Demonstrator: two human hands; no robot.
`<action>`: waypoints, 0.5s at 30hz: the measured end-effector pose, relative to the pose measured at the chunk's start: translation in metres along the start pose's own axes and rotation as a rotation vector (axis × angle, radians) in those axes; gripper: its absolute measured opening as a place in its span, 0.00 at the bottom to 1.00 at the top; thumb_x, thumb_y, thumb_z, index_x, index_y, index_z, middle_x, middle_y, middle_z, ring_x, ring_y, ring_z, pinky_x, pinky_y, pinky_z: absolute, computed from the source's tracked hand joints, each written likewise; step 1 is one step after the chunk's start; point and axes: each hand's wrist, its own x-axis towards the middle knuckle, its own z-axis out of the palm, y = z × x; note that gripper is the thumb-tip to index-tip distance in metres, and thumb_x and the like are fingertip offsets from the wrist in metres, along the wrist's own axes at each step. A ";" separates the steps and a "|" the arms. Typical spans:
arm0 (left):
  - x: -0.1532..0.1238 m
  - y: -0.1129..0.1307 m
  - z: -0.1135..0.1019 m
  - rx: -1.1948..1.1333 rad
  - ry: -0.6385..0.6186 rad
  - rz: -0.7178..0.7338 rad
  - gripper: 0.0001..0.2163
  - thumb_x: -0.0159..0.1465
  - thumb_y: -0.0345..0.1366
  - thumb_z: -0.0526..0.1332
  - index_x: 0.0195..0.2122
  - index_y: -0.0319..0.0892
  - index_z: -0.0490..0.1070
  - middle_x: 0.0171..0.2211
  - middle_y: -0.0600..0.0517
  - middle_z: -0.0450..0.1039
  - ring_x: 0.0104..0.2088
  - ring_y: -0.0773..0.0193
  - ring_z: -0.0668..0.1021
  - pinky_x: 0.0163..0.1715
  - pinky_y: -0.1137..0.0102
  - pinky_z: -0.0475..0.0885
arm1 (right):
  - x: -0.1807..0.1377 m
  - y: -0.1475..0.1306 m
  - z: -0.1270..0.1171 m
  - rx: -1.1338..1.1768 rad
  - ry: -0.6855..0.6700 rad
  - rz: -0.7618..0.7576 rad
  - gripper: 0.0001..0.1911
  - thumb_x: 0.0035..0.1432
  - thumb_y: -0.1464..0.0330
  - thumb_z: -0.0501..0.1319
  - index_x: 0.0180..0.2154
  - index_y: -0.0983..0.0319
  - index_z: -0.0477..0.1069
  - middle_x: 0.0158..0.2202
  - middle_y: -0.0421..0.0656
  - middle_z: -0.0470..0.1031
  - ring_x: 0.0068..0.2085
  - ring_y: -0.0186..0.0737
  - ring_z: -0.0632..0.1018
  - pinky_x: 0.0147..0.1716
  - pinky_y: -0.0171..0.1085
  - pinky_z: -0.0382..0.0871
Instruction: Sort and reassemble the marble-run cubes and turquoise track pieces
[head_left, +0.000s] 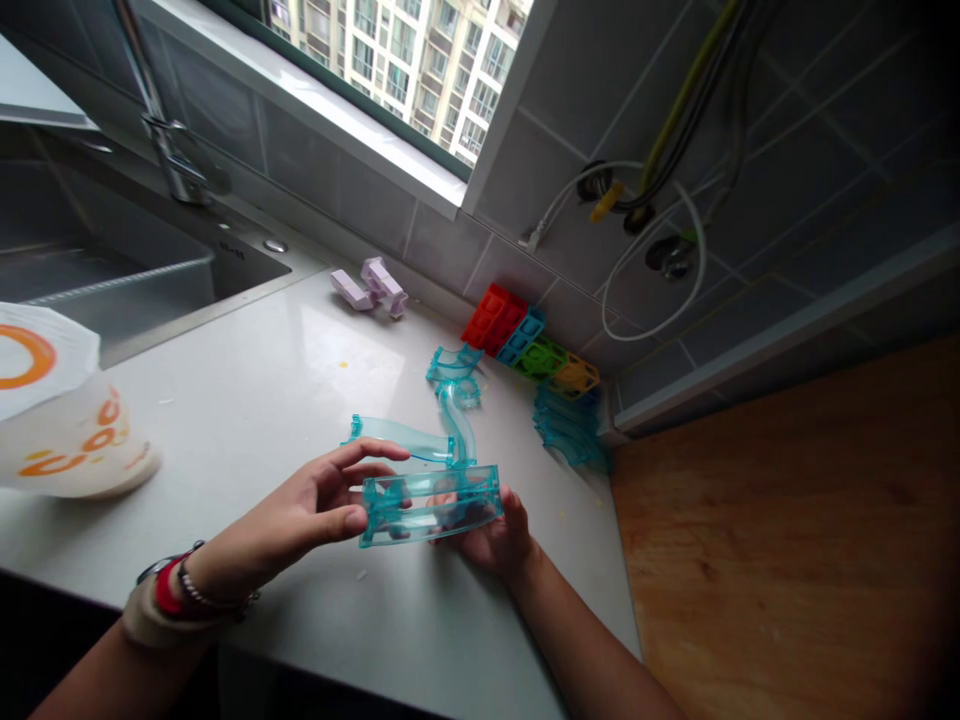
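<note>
Both hands hold a straight clear teal track piece just above the white countertop. My left hand pinches its left end between thumb and fingers. My right hand grips the right end from underneath, its fingers partly hidden behind the plastic. Just beyond lie curved teal track pieces joined in a winding line on the counter.
A row of red, blue, green and orange blocks stands against the tiled wall, with a stack of teal pieces beside it. Pale purple pieces lie near the sink. A white-and-orange bag sits at left. Wooden board at right.
</note>
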 end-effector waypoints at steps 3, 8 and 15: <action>0.000 0.001 0.002 -0.048 0.039 -0.041 0.27 0.62 0.51 0.72 0.60 0.49 0.69 0.49 0.45 0.78 0.45 0.53 0.82 0.43 0.68 0.76 | 0.000 0.000 -0.001 -0.006 0.002 0.001 0.38 0.46 0.34 0.67 0.39 0.62 0.80 0.37 0.47 0.78 0.35 0.45 0.76 0.37 0.44 0.72; -0.002 0.003 0.002 -0.016 0.063 -0.017 0.30 0.61 0.48 0.74 0.61 0.48 0.69 0.43 0.47 0.77 0.41 0.56 0.81 0.39 0.70 0.74 | -0.002 0.000 -0.002 0.036 0.057 0.018 0.38 0.46 0.36 0.68 0.43 0.61 0.80 0.35 0.46 0.81 0.38 0.48 0.79 0.44 0.50 0.74; 0.000 0.007 0.002 -0.016 0.108 0.011 0.32 0.59 0.44 0.76 0.61 0.45 0.68 0.41 0.47 0.76 0.39 0.58 0.80 0.36 0.70 0.75 | -0.002 -0.002 0.000 0.052 0.079 0.027 0.35 0.47 0.39 0.69 0.44 0.60 0.82 0.33 0.46 0.83 0.40 0.51 0.81 0.47 0.52 0.74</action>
